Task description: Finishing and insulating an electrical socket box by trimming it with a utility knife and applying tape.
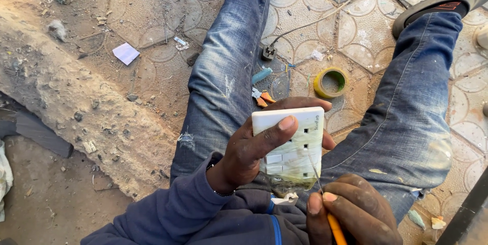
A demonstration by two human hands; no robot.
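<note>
White socket plate (292,146) is gripped by the left hand (249,151); at five o'clock, the right hand (351,214) clasps a screwdriver (325,202) touching it.

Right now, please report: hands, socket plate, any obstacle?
Left hand grips white plastic double socket plate. Right hand holds yellow-handled screwdriver, tip on plate. Nothing between.
</note>
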